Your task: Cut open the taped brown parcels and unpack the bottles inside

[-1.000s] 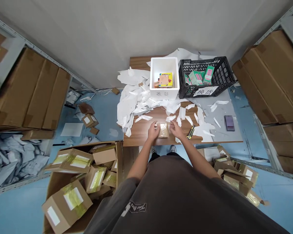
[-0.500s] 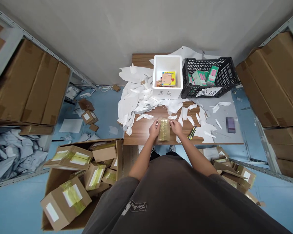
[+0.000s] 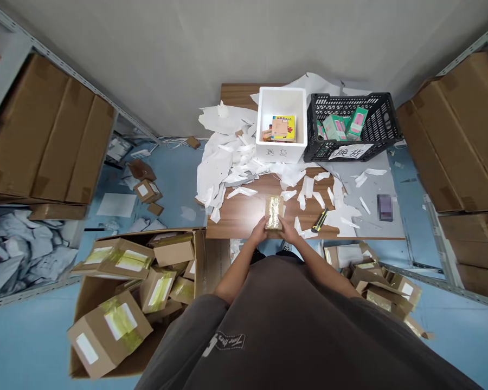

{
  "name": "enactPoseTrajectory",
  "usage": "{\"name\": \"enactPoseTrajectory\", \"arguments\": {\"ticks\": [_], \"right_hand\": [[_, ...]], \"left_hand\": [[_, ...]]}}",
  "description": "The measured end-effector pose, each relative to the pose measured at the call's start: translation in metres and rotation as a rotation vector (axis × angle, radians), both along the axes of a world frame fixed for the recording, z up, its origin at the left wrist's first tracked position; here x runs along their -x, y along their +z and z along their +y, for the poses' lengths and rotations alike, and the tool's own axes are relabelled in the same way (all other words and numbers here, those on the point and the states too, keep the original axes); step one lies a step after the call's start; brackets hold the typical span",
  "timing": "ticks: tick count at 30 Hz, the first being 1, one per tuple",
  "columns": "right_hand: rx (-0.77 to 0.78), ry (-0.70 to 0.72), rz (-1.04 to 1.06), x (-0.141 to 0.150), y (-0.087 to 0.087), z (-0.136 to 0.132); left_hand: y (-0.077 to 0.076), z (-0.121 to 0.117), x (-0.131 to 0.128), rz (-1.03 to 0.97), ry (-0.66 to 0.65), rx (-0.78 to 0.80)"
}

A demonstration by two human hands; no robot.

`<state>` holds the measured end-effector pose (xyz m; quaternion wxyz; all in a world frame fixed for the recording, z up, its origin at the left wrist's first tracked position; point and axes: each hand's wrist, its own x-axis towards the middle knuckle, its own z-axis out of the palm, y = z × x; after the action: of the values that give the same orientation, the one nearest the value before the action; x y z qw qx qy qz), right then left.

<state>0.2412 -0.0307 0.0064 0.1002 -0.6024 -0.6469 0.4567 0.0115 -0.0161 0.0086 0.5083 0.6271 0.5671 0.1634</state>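
Both my hands hold a small brown cardboard box [image 3: 274, 210] wrapped in yellowish tape, over the front edge of the wooden table [image 3: 244, 214]. My left hand [image 3: 261, 232] grips its near left corner. My right hand [image 3: 287, 230] grips the near right corner. The box stands lengthwise, pointing away from me. A yellow-and-black utility knife [image 3: 319, 219] lies on the table just right of my right hand. Torn white paper strips [image 3: 231, 168] lie scattered over the table behind the box.
A white bin [image 3: 282, 130] with coloured packs and a black crate [image 3: 352, 130] with green boxes stand at the table's back. A large open carton [image 3: 138, 292] of taped boxes sits on the floor at left; emptied boxes [image 3: 386, 287] lie at right. Shelves with big cartons flank both sides.
The box was turned from lying flat between my hands to lengthwise. My hands slid from its sides to its near end and drew back toward the table edge.
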Motion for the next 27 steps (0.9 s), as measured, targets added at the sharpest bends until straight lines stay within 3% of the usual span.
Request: {"name": "enactPoseTrajectory", "arguments": {"ticks": [3, 8, 13, 17, 23, 25, 27], "right_hand": [[-0.039, -0.038, -0.032, 0.000, 0.010, 0.006], [-0.187, -0.115, -0.126, -0.005, 0.038, 0.059], [-0.128, -0.123, -0.104, 0.001, 0.047, 0.098], [-0.118, -0.146, -0.125, -0.005, 0.049, 0.079], [-0.130, -0.041, 0.014, -0.004, 0.038, 0.001], [-0.142, -0.079, 0.035, 0.002, 0.036, -0.005], [-0.167, -0.152, 0.004, 0.007, 0.035, 0.009]], "left_hand": [[0.014, 0.008, -0.003, 0.047, 0.064, 0.039], [0.042, 0.052, -0.009, 0.095, 0.217, -0.097], [0.045, 0.078, -0.013, 0.088, 0.211, -0.096], [0.039, 0.064, 0.003, 0.073, 0.205, -0.129], [0.032, 0.011, 0.009, -0.013, -0.007, -0.135], [0.034, 0.005, 0.002, 0.018, 0.038, -0.106], [0.037, 0.011, -0.004, 0.088, 0.134, -0.078]]}}
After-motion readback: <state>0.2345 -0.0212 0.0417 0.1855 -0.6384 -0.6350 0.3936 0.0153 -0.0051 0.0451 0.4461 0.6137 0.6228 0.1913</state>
